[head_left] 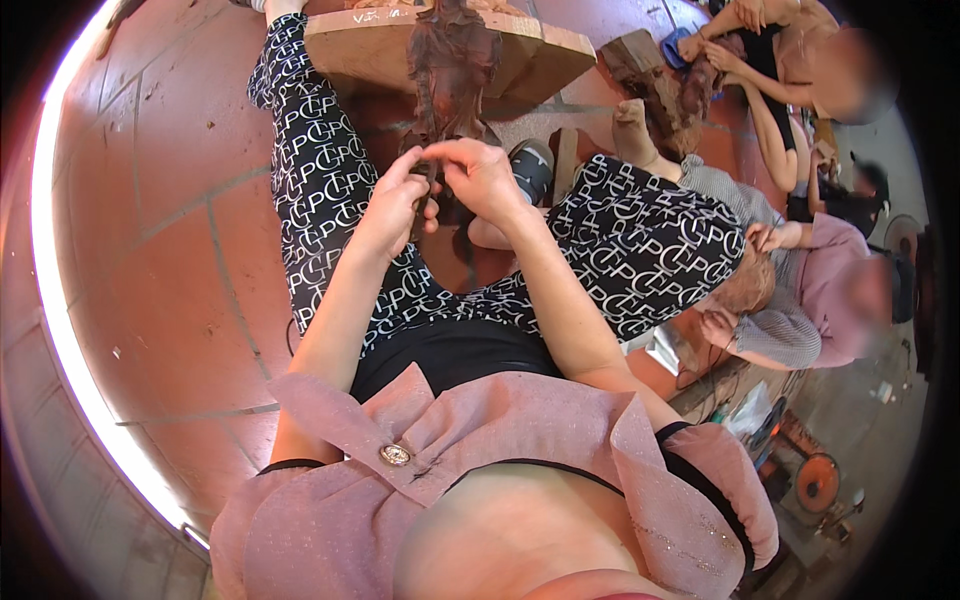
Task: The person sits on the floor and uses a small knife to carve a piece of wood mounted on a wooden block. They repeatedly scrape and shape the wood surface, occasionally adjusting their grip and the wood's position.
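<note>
Dark reddish-brown carved wooden figure (452, 70), pinched at its near end by left hand (392, 205) and right hand (478, 178), fingers closed.

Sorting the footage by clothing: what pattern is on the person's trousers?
Black trousers with a repeating white letter-like print, clearest in the head view.
</note>
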Motion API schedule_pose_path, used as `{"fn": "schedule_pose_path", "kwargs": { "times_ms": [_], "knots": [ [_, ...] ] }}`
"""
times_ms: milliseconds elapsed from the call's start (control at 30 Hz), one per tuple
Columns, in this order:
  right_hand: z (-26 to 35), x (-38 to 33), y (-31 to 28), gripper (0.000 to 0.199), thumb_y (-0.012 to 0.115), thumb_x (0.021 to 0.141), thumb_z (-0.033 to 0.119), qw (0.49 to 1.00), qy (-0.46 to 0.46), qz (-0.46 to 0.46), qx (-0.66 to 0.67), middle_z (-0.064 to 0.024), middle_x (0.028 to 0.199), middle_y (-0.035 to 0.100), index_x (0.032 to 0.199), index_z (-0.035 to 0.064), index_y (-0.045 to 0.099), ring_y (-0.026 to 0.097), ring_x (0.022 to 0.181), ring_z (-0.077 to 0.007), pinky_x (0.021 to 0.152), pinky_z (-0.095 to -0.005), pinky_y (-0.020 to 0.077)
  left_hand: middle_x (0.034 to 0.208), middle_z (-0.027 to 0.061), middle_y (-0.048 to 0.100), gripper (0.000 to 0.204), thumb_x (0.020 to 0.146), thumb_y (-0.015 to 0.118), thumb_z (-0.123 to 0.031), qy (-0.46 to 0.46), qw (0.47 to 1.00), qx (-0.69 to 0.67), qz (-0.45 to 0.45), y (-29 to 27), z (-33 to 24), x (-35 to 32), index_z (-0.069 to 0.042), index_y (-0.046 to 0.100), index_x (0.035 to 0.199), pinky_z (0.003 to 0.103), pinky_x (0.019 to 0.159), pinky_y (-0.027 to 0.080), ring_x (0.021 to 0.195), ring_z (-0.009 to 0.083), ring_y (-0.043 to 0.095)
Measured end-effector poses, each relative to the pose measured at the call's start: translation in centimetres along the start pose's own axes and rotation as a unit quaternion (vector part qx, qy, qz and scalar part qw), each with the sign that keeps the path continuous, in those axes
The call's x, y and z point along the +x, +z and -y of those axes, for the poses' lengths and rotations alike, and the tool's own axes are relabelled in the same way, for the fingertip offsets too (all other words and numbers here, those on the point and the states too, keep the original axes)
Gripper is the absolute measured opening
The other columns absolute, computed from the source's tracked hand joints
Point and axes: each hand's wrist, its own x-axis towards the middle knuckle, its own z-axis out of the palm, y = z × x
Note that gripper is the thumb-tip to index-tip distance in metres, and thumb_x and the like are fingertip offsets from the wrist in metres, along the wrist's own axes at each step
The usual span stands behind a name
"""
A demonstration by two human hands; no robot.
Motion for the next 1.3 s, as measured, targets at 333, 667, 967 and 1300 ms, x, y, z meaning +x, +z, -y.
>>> {"fn": "schedule_pose_path", "kwargs": {
  "times_ms": [333, 667, 967, 1300],
  "knots": [
    [2.5, -0.8, -1.7, 0.022, 0.067, 0.079, 0.023, 0.981, 0.129, 0.123, -0.078, -0.0169, 0.077, 0.062, 0.077, 0.0021, 0.063, 0.062, 0.073, -0.0321, 0.066, -0.0395, 0.0478, 0.068, 0.0028, 0.054, 0.052, 0.094, 0.044, -0.014, 0.055, 0.985, 0.165, 0.003, -0.2, -3.1, 0.7, -0.002, 0.027, 0.142, 0.023, 0.046, 0.049, 0.046, 0.0112, 0.051],
    [1.2, 2.3, -7.3, 0.018, 0.062, 0.084, 0.007, 0.980, 0.119, -0.013, 0.160, -0.0053, 0.081, 0.063, 0.101, 0.0007, 0.058, 0.058, 0.067, -0.0081, 0.061, -0.0217, 0.0480, 0.079, 0.0206, 0.063, 0.058, 0.080, 0.060, -0.013, 0.199, 0.776, 0.593, 0.084, 1.6, 1.8, 3.9, -0.002, 0.039, 0.133, 0.038, 0.069, 0.050, 0.072, 0.0321, 0.063],
    [0.8, 7.7, -7.6, 0.008, 0.070, 0.074, 0.001, 0.978, 0.049, -0.055, 0.196, -0.0061, 0.069, 0.066, 0.077, 0.0001, 0.063, 0.061, 0.060, -0.0092, 0.054, -0.0213, 0.0496, 0.073, 0.0103, 0.062, 0.035, 0.080, 0.061, -0.013, 0.142, 0.894, 0.426, 0.001, -0.7, 2.3, 3.2, -0.002, 0.061, 0.114, 0.033, 0.065, 0.048, 0.067, 0.0205, 0.060],
    [-0.6, 8.2, -5.9, 0.007, 0.071, 0.073, 0.005, 0.996, -0.024, -0.080, 0.016, 0.0006, 0.065, 0.062, 0.075, 0.0022, 0.065, 0.055, 0.061, -0.0053, 0.057, -0.0209, 0.0443, 0.071, 0.0012, 0.055, 0.033, 0.087, 0.055, -0.010, 0.107, 0.903, 0.415, 0.024, -1.9, 4.4, 4.0, 0.001, 0.056, 0.117, 0.022, 0.053, 0.044, 0.055, 0.0076, 0.050]
  ]
}}
